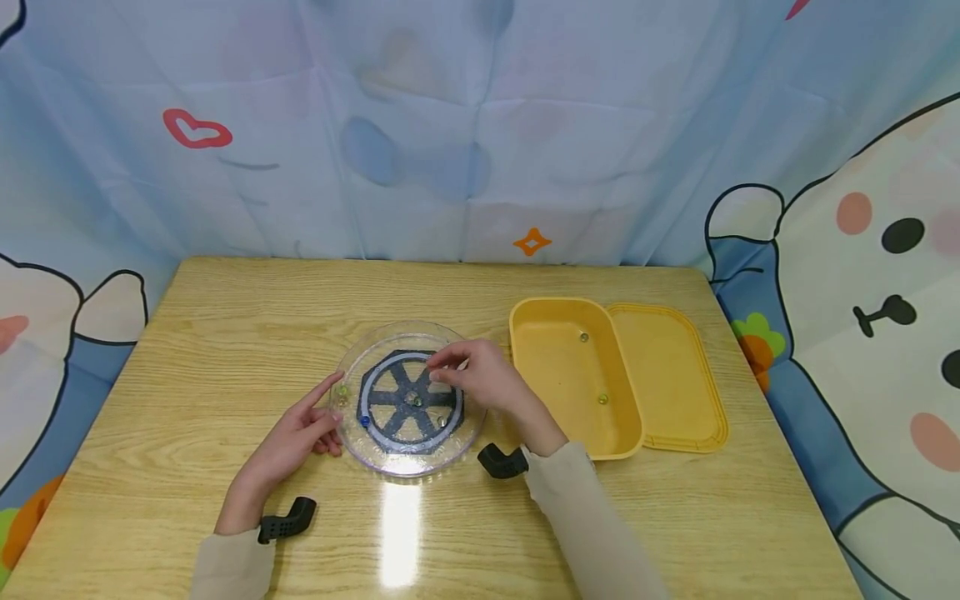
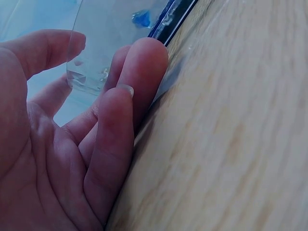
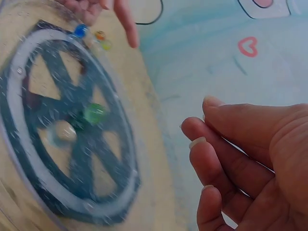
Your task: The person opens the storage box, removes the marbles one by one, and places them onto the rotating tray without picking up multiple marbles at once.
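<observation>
A round clear plastic dish (image 1: 408,468) sits over a dark six-spoked wheel shape with a pale ring (image 1: 410,447). Several marbles lie in it: a blue marble (image 1: 365,422) and yellowish ones (image 1: 342,390) near the left rim, a green marble (image 3: 95,113) about the middle, and a clear marble (image 3: 64,132) beside that. My left hand (image 1: 296,433) rests against the dish's left rim, index finger extended, other fingertips at the wall. Over the dish's right side hovers my right hand (image 1: 483,373), thumb and index tips close together; nothing shows between them in the right wrist view.
Right of the dish stands a yellow plastic box (image 1: 558,417) holding two small marbles (image 1: 603,399). Its yellow lid (image 1: 667,375) lies beside it, partly behind the box wall. The wooden table (image 1: 247,333) ends at a printed curtain (image 1: 405,167) at the back.
</observation>
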Motion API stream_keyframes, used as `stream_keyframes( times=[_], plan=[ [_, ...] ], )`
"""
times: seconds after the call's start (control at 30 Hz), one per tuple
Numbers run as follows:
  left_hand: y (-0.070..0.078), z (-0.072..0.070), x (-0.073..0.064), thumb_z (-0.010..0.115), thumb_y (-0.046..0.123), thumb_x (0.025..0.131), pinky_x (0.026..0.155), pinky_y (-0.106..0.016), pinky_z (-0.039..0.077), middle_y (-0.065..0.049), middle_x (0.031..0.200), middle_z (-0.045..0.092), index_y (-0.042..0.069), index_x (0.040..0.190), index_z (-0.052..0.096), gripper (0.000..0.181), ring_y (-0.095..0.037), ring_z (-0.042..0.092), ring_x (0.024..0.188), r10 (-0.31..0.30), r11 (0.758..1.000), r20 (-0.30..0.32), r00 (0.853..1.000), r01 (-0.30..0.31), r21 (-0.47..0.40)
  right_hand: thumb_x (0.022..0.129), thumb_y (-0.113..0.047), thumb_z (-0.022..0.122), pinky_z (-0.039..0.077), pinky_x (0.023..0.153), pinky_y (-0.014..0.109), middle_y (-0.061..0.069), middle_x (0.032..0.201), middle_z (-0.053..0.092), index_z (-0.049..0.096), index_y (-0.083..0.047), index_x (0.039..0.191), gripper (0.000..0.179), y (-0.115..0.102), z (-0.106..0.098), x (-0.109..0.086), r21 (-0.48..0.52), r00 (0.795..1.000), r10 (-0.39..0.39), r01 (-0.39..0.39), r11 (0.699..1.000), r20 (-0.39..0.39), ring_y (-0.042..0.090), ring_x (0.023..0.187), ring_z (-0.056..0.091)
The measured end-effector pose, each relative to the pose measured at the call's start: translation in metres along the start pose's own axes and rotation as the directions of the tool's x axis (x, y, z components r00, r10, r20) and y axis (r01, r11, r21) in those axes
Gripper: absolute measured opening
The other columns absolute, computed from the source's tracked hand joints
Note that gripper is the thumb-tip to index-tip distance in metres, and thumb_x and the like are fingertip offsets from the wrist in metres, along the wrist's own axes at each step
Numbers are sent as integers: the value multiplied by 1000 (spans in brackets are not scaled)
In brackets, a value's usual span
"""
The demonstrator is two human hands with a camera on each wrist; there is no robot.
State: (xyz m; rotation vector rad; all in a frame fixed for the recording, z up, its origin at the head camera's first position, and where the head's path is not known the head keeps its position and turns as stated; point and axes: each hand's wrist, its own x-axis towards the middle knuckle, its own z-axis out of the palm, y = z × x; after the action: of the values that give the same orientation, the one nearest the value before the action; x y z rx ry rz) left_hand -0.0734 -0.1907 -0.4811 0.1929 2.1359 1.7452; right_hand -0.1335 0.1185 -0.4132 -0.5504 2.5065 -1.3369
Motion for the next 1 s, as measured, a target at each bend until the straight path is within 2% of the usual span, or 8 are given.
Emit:
stream_keyframes(
  times=[0.3,0.37,0.53,0.77,1.0],
  plan=[
    [1,0,-1,51,16,105,65,-30,54,-17,80,65,20,159,26,60,-25,66,70,-3,1000,-4,1000,3,7,93,-16,73,51,68,32,-1,100,72,78,-11,104,13,-1,-40,-13,-18,993,54,-56,998,-109,22,80,61],
    [1,0,-1,51,16,106,65,-30,54,-17,80,65,20,159,25,60,-25,67,70,-1,1000,-2,1000,2,5,93,-14,73,51,67,33,0,100,73,77,-10,105,14,2,-50,-17,-16,991,55,-57,998,-125,27,79,62],
    [2,0,0,51,15,105,65,-30,54,-17,80,64,19,160,25,60,-25,67,70,6,1000,6,1000,-6,-3,92,-13,74,52,69,31,2,99,73,77,-6,107,17,19,-76,-26,-44,988,50,-57,997,-146,25,84,63],
    [2,0,0,51,15,106,65,-30,54,-17,80,64,19,160,25,60,-24,66,70,4,1000,12,1000,-4,-10,92,-10,73,50,73,32,8,103,73,75,0,107,19,43,-107,-35,-61,995,67,-72,996,-78,23,89,61],
    [2,-1,-1,51,16,105,65,-31,55,-17,81,64,20,160,24,61,-25,66,71,0,1000,15,1000,1,-16,90,-5,73,50,76,32,11,102,74,75,2,106,18,66,-116,-33,-71,988,150,-148,986,23,22,90,65]
  ],
)
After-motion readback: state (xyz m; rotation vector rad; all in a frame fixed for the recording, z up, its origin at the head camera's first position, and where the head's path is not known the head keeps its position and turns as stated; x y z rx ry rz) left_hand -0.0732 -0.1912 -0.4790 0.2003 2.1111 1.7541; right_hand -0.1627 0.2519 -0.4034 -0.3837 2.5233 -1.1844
